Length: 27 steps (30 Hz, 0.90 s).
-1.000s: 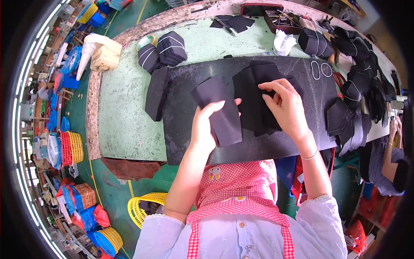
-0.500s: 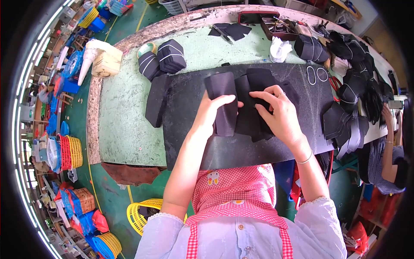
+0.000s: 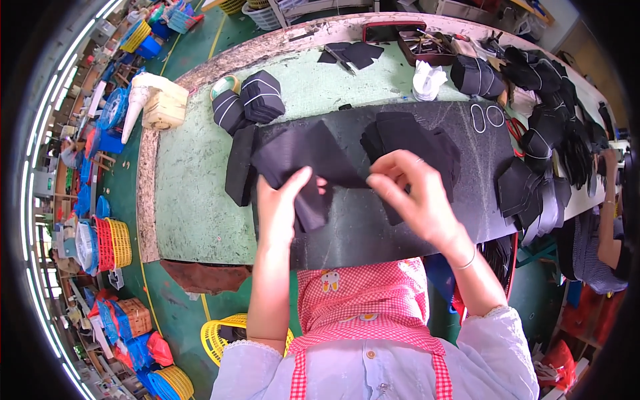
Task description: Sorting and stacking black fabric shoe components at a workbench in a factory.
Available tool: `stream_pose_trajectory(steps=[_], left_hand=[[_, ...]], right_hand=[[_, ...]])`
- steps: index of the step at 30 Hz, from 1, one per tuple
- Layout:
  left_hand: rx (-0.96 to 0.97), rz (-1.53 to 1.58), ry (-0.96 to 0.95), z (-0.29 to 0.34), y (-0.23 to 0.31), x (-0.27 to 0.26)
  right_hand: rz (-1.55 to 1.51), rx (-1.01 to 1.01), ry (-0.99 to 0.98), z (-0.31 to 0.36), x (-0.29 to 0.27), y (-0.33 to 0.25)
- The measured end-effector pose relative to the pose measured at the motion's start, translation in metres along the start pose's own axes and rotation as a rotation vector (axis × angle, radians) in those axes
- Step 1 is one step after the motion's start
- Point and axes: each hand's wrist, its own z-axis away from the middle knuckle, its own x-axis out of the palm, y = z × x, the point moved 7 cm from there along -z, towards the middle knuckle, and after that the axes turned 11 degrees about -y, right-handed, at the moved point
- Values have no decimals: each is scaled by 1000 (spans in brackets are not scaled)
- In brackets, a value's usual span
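Black fabric pieces (image 3: 283, 150) are gripped in my left hand (image 3: 277, 207), its thumb on top, above the left part of a black work mat (image 3: 353, 243). One black piece (image 3: 327, 157) slants across from that hand, and its corner reaches the fingertips of my right hand (image 3: 417, 200), which pinch it. Beyond my right hand, a loose stack of black cut pieces (image 3: 407, 137) lies on the mat, partly covered by the hand. Another stack of black pieces (image 3: 240, 167) rests along the mat's left edge.
Tied black bundles (image 3: 262, 97) stand beside a tape roll (image 3: 225, 85) on the green table (image 3: 193, 193). A tool box (image 3: 427, 47), white cloth (image 3: 428, 80) and red-handled scissors (image 3: 515, 130) lie beyond. More black bundles (image 3: 541, 137) crowd the right, near another person's arm (image 3: 609, 220).
My left hand has moved left with its black pieces, away from the stack. A piece now stretches between both hands, its corner at my right fingertips.
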Motion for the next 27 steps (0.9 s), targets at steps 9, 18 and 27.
stream_pose_trajectory(steps=[9, 18, 27], left_hand=[[-103, 548, -525, 27, 7, 57], [-122, 748, -472, 30, -15, 63], [-79, 643, -482, 29, -11, 81]], right_hand=[[-176, -7, -15, 6, 3, -9], [718, 23, 237, 4, -45, -11], [-374, 107, -272, 6, 34, -6]])
